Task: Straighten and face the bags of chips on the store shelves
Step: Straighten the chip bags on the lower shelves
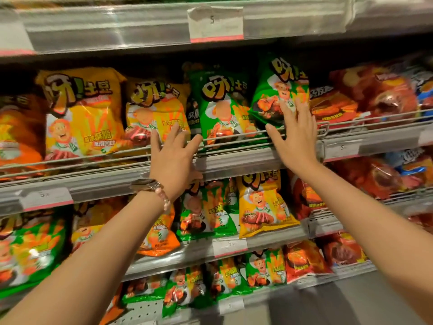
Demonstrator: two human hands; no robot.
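Both hands up at the second shelf from the top, fingers spread, nothing gripped. Right hand (296, 134) lies flat with straight fingers on the lower front of a glossy green chip bag with a cartoon chef and yellow lettering (280, 90); this bag sits at the right end of the green pair, long axis roughly vertical but tipped, top leaning right and toward the viewer, front panel facing out, bottom edge behind the wire shelf rail (234, 139). Left hand (174, 158) is open too, fingertips resting on the bottom of a crinkled yellow chip bag with the same chef print (157, 109), thumb reaching toward the rail just below a second green chip bag standing upright (221, 109). That second green bag faces forward, label readable, long axis vertical. Farther left a larger yellow chip bag (82, 111) stands upright, face out, tilted slightly. Red chip bags (375, 95) lie slumped to the right on the same shelf. Left wrist carries a metal watch and pink bead bracelet (154, 188). White paper price tag (215, 24) clipped to the shelf edge above. Lower shelves hold mixed green, yellow, orange and red bags, several leaning.
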